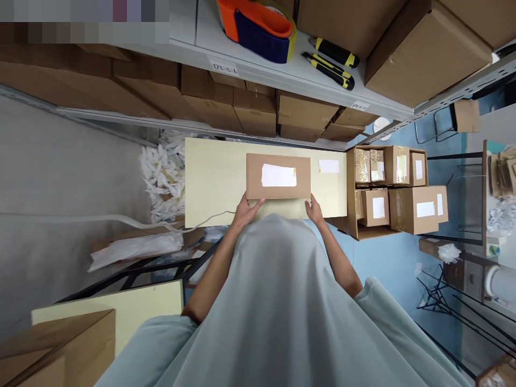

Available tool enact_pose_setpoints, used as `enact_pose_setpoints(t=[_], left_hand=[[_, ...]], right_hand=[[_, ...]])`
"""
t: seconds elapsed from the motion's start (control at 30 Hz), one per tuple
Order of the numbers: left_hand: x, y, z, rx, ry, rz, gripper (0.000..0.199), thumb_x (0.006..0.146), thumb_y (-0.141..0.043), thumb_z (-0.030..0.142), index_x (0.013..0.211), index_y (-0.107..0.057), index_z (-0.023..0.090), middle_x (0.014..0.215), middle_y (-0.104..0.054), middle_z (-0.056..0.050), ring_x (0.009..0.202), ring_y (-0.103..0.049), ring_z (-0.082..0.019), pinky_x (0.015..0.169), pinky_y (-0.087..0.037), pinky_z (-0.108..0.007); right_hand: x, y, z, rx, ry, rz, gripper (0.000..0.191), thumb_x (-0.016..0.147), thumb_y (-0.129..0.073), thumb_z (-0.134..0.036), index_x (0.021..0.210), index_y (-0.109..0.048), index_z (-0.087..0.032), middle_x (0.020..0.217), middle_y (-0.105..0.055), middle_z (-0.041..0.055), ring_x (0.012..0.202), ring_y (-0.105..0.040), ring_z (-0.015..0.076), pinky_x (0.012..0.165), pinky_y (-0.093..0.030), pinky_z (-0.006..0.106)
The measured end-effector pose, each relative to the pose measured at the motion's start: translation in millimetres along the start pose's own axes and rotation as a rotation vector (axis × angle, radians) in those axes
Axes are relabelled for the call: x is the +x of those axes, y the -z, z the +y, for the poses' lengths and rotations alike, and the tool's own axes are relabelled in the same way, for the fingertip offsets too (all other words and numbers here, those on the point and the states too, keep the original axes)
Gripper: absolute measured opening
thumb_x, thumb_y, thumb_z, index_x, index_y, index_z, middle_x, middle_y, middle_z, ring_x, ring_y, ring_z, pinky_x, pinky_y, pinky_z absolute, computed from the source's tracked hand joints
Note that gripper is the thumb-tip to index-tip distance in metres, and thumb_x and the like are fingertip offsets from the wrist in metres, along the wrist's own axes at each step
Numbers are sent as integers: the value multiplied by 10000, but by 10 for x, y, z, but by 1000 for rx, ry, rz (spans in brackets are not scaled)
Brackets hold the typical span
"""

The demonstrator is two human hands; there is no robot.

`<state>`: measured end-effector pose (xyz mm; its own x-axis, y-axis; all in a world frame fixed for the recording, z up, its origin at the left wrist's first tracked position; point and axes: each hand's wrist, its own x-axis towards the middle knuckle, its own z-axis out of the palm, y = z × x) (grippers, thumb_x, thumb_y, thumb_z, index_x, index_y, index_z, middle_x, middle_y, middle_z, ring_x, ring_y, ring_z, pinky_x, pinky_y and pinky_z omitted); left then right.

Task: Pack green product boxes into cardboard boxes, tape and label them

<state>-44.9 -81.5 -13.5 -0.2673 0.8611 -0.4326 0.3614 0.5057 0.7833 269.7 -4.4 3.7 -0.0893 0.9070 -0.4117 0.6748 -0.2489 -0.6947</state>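
A flat brown cardboard box (278,192) is at the middle of the pale yellow table (213,172). On its top face lies a small stack of white labels (278,176), slightly fanned, with a yellow-orange mark at the right end. My left hand (244,211) grips the box's near left corner, thumb along the near edge. At the near right corner, my right hand (315,210) holds the box with its fingers along the side. The fingers under the box are partly hidden. Another white label (329,166) lies on the table to the right of the box.
To the right, a large open carton (357,234) holds several labelled boxes. Above the table, a shelf (258,67) carries a tape dispenser (258,29), two cutter knives (330,70) and cartons. Paper slips (159,177) are heaped at the left, near a white cable (121,218).
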Motion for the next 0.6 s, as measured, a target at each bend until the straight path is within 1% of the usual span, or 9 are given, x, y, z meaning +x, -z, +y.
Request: enact_pose_setpoints(t=[0.07,0.13,0.2,0.3,0.4,0.47,0.5,0.53,0.6], left_hand=[[6,-19,95,-87,63,17,956,959,-829,581,1764,-467,216,1656,-686,-218,1545,-677,-359,1267,-587,-529],[37,51,211,-148,75,59,972,907,-881,469,1759,-483,222,1672,-677,-206,1547,-673,-345,1240,-608,-511],[85,197,331,-156,25,114,912,911,-858,403,1737,-524,211,1660,-691,-198,1524,-690,-331,1191,-637,-481],[163,464,511,-81,-21,205,756,957,-806,428,1652,-637,182,1535,-783,-173,1363,-785,-306,1131,-652,-432],[218,659,655,17,-34,273,598,1014,-758,491,1532,-758,193,1303,-879,-117,1180,-841,-288,1106,-630,-397],[235,700,699,85,1,299,513,1022,-758,516,1420,-831,202,1162,-899,-103,1169,-841,-319,1083,-615,-402],[237,690,701,120,30,291,479,1014,-770,524,1358,-858,202,1113,-900,-107,1173,-837,-341,1065,-610,-412],[235,662,691,146,59,274,448,1004,-781,526,1295,-878,199,1088,-897,-116,1165,-834,-360,1043,-606,-421],[220,569,647,151,95,234,393,997,-782,507,1192,-893,184,1107,-886,-140,1105,-830,-364,998,-599,-421]], right_hand=[[1,-83,-90,20,19,1,652,1103,-565,-498,1637,-647,-132,1577,-750,233,1475,-725,325,1267,-580,524],[28,-83,-211,41,62,32,605,1095,-582,-489,1581,-684,-144,1522,-781,220,1436,-736,321,1269,-571,523],[66,4,-351,77,140,56,594,1112,-552,-532,1548,-700,-156,1517,-778,207,1431,-726,310,1283,-555,506],[135,219,-584,141,239,101,624,1136,-518,-632,1540,-698,-192,1524,-753,177,1404,-719,294,1221,-600,453],[215,382,-787,82,260,165,603,1146,-527,-688,1461,-741,-221,1325,-789,146,1243,-742,285,1098,-648,413],[265,398,-855,-15,234,176,569,1158,-510,-691,1351,-775,-227,1171,-791,126,1129,-741,289,1063,-646,424],[285,374,-863,-63,209,169,557,1164,-496,-683,1309,-775,-223,1135,-788,126,1103,-741,298,1067,-640,438],[300,332,-855,-104,173,162,550,1172,-478,-667,1298,-764,-215,1141,-790,139,1107,-745,312,1083,-631,456],[312,214,-804,-154,83,156,549,1194,-418,-609,1395,-702,-184,1273,-793,192,1192,-756,352,1129,-610,495]])
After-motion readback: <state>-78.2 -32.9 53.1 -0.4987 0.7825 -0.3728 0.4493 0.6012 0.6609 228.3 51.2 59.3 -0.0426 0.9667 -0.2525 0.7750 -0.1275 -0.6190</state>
